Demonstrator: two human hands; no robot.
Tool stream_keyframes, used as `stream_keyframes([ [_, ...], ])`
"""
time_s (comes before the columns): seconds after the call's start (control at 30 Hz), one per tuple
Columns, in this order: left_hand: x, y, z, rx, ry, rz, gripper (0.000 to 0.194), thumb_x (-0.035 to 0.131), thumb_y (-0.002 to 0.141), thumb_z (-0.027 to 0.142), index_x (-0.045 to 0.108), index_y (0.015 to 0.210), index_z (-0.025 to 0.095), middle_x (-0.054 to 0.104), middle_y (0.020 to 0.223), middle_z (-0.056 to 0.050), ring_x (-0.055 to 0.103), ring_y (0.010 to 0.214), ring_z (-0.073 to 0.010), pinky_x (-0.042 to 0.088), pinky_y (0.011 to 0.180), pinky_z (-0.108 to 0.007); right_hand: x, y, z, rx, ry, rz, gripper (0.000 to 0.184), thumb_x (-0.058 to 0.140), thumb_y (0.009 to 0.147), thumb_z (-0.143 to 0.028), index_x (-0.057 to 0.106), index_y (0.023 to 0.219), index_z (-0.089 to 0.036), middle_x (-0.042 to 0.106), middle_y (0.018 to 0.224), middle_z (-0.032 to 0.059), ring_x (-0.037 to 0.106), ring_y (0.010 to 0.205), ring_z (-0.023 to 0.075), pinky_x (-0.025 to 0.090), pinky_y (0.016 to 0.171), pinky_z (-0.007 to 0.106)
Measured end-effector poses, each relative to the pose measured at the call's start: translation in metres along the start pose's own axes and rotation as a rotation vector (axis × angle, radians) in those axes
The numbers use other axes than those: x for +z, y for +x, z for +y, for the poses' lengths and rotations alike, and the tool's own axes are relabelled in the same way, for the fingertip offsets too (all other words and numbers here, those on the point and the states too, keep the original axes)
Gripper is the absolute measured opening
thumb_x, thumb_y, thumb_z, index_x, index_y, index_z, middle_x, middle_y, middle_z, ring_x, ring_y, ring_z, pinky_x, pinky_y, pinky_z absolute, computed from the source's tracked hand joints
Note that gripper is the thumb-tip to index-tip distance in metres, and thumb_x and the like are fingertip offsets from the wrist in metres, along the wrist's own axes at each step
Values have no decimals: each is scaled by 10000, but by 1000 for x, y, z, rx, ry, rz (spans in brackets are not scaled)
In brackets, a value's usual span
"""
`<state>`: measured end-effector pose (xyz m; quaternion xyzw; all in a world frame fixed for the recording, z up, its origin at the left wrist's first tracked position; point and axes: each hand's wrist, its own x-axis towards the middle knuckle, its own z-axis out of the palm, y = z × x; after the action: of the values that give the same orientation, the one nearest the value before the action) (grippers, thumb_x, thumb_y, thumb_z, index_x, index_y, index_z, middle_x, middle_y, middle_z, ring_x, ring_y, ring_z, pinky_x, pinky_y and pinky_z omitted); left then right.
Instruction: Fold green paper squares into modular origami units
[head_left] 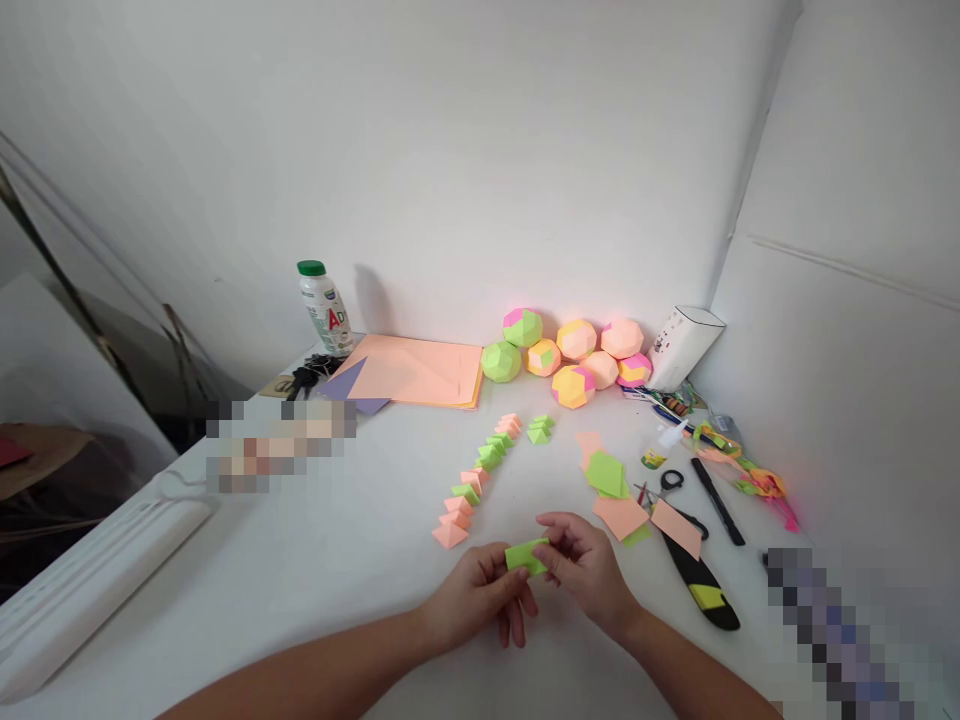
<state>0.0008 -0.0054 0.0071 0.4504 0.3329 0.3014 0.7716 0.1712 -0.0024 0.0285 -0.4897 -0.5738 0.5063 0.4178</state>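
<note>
Between my two hands is a small folded piece of green paper [522, 558], held above the near part of the table. My left hand [480, 592] pinches its left end with thumb and fingers. At the right end, my right hand [583, 565] grips it with thumb and forefinger. Just beyond my hands runs a slanting row of folded paper pieces [471, 478] in peach and green, standing like little pyramids. A short stack of green folded pieces [540, 430] sits to the right of the row's far end.
Several paper balls [574, 386] line the wall. Peach sheets [420, 370] lie left of them, near a bottle [325, 308]. On the right are paper cutouts [606, 474], a glue bottle [663, 446], scissors [671, 480], a black pen [718, 502] and a knife [701, 580].
</note>
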Motion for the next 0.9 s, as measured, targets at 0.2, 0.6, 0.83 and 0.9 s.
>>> stream_keyframes([
  [0.2, 0, 0, -1, -8, -11, -2, 363, 600, 764, 498, 516, 803, 147, 678, 623, -16, 609, 391, -125, 410, 349, -200, 0, 0, 4, 2, 14, 14, 309, 666, 739, -399, 598, 934, -169, 492, 635, -41, 501, 480, 85, 458, 464, 228],
  [0.6, -1, 0, 2, -35, 1, -19, 326, 623, 758, 459, 504, 777, 156, 673, 569, -1, 606, 372, -125, 389, 316, -179, 2, -1, -1, -5, -1, 6, 329, 671, 730, -427, 604, 916, -164, 505, 636, -32, 512, 485, 92, 471, 469, 234],
  [0.83, 0, -1, 1, -29, 23, 29, 341, 604, 756, 485, 490, 748, 164, 620, 484, 40, 544, 298, -95, 360, 296, -167, 1, -2, -1, -13, -30, -39, 327, 630, 758, -408, 587, 979, -170, 506, 666, -27, 514, 508, 97, 476, 487, 245],
  [0.9, 1, -1, 1, -17, 25, 34, 338, 600, 759, 481, 490, 740, 163, 617, 486, 40, 543, 298, -93, 354, 293, -165, 0, -1, 1, 0, -19, -102, 348, 615, 768, -361, 554, 1057, -177, 508, 703, -25, 508, 526, 94, 465, 499, 240],
])
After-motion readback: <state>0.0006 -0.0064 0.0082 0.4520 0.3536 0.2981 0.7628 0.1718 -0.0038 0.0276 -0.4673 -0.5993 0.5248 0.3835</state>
